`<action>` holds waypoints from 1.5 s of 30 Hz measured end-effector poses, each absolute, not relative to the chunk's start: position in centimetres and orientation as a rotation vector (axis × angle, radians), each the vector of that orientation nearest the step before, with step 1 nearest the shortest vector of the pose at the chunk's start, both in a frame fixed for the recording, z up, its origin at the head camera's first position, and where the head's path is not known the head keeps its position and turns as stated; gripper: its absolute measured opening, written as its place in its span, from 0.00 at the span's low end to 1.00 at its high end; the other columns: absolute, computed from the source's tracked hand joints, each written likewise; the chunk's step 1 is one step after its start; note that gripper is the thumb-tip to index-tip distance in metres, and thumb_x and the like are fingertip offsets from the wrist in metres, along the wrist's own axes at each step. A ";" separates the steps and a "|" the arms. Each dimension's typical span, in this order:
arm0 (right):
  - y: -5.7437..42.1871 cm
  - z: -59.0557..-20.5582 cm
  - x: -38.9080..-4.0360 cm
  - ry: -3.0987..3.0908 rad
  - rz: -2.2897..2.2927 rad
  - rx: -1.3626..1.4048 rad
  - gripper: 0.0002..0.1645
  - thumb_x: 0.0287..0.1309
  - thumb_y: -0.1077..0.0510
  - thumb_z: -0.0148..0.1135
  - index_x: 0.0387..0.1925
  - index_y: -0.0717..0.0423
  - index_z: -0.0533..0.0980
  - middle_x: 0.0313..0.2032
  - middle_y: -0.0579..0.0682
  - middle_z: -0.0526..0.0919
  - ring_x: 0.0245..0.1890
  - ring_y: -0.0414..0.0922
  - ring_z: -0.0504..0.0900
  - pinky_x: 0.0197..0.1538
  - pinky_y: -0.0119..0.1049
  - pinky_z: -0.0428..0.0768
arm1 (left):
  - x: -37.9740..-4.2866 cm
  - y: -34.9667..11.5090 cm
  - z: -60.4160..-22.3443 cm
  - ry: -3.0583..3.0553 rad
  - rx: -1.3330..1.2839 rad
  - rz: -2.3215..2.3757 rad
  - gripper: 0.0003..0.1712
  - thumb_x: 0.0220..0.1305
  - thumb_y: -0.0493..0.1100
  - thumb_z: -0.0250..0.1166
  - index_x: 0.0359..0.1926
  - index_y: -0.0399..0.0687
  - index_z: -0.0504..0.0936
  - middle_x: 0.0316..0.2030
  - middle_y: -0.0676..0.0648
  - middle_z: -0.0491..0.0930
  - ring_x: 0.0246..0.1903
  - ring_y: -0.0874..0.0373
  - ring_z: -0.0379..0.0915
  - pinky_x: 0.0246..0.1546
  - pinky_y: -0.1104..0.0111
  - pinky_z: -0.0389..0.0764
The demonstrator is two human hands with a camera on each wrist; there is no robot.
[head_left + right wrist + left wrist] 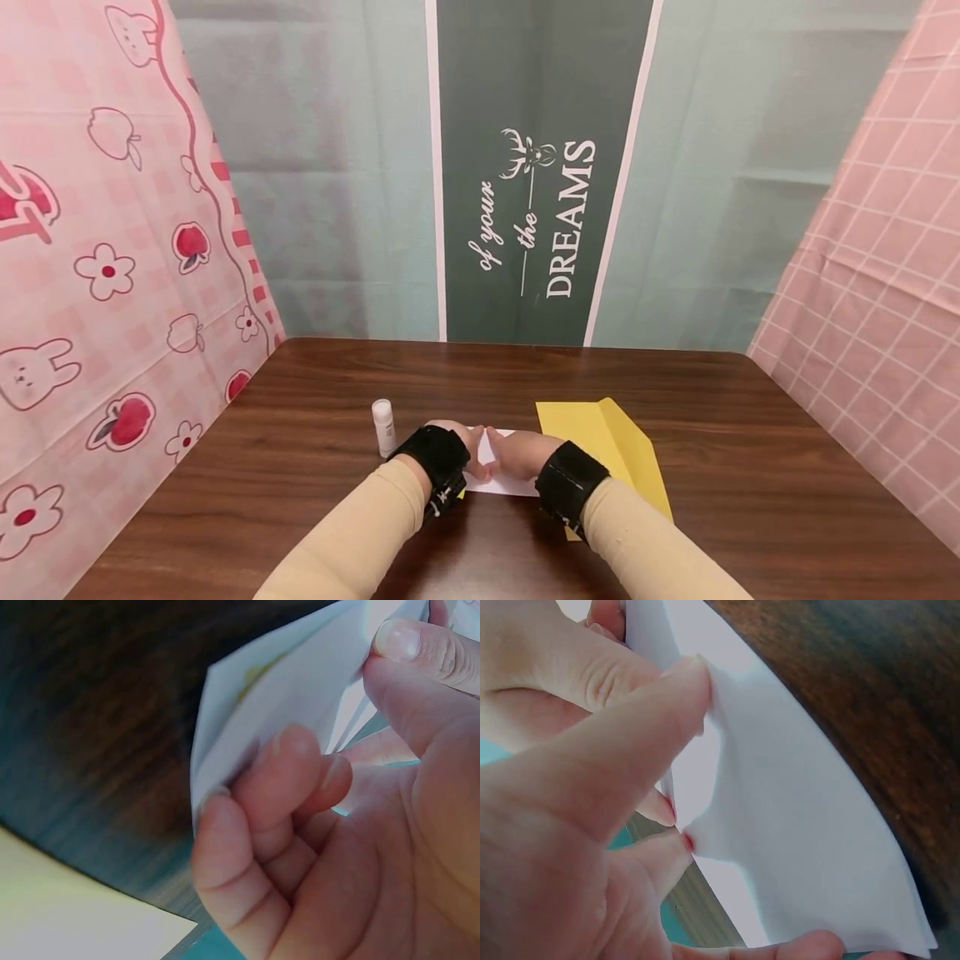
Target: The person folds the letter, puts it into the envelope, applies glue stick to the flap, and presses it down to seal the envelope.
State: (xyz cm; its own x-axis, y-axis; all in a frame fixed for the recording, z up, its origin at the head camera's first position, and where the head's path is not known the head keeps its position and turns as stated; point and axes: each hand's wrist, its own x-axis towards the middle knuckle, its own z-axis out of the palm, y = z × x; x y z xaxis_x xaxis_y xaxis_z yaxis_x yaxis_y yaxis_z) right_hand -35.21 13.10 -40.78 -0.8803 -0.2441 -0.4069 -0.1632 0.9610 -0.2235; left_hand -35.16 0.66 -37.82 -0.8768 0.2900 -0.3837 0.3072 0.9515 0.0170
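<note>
Behind the counter (735,450): backdrop (337,167), pale blue-green, with a dark green stripe bearing white lettering turned sideways.
Left cloth (112,333): pink, printed with rabbits, flowers and apples.
Right cloth (885,233): pink with a white grid.
Counter: dark brown, wood-grained.
Sleeves (360,533): cream, reaching in from the near edge.
Yellow sheet (600,433): lying creased on the counter to the right, partly hidden by the right wrist.
White paper (502,485): folded, between the two hands at the middle of the counter; a yellow patch, its nature unclear, shows between the layers.
Right hand (521,454): fingers curled against the paper, thumb on it, holding it.
Left hand (474,442): gripping the paper, thumb pressed on its face, other fingers at its edges; both thumbs nearly meet.
Black bands (573,483): one round each wrist.
Tube (382,421): white, standing just beside the left wrist.
</note>
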 end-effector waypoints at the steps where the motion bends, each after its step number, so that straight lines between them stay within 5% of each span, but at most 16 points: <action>1: 13.1 -40.7 -35.2 2.671 -0.257 -0.291 0.39 0.63 0.45 0.52 0.70 0.53 0.54 0.43 0.56 0.79 0.36 0.47 0.75 0.32 0.39 0.73 | -35.2 0.7 -37.8 2.718 0.438 -0.062 0.45 0.51 0.63 0.66 0.67 0.56 0.63 0.60 0.56 0.70 0.53 0.61 0.68 0.49 0.66 0.70; 5: 13.2 -40.8 -35.2 2.691 -0.226 -0.301 0.41 0.62 0.42 0.54 0.70 0.56 0.54 0.38 0.56 0.80 0.33 0.47 0.76 0.31 0.38 0.73 | -35.1 0.6 -37.9 2.735 0.467 -0.065 0.44 0.51 0.63 0.66 0.67 0.55 0.64 0.60 0.56 0.70 0.53 0.61 0.69 0.48 0.65 0.71; 11: 13.0 -40.7 -35.2 2.690 -0.174 -0.268 0.40 0.62 0.42 0.53 0.69 0.56 0.55 0.53 0.58 0.76 0.45 0.48 0.76 0.46 0.43 0.73 | -35.1 0.5 -38.0 2.731 0.457 -0.060 0.45 0.51 0.64 0.66 0.67 0.54 0.64 0.62 0.58 0.68 0.53 0.62 0.69 0.48 0.66 0.71; 16: 12.9 -40.8 -35.3 2.682 -0.175 -0.240 0.40 0.62 0.42 0.53 0.69 0.56 0.55 0.56 0.58 0.74 0.51 0.49 0.74 0.52 0.46 0.71 | -35.2 0.5 -38.1 2.730 0.436 -0.065 0.45 0.51 0.64 0.66 0.67 0.53 0.64 0.62 0.56 0.68 0.54 0.61 0.68 0.49 0.64 0.71; 45: 12.6 -41.1 -35.2 2.740 -0.143 -0.240 0.39 0.64 0.44 0.51 0.67 0.65 0.57 0.54 0.63 0.75 0.52 0.52 0.75 0.53 0.46 0.71 | -35.4 0.3 -38.6 2.746 0.401 -0.058 0.49 0.49 0.67 0.65 0.67 0.48 0.63 0.60 0.52 0.71 0.53 0.58 0.69 0.49 0.65 0.71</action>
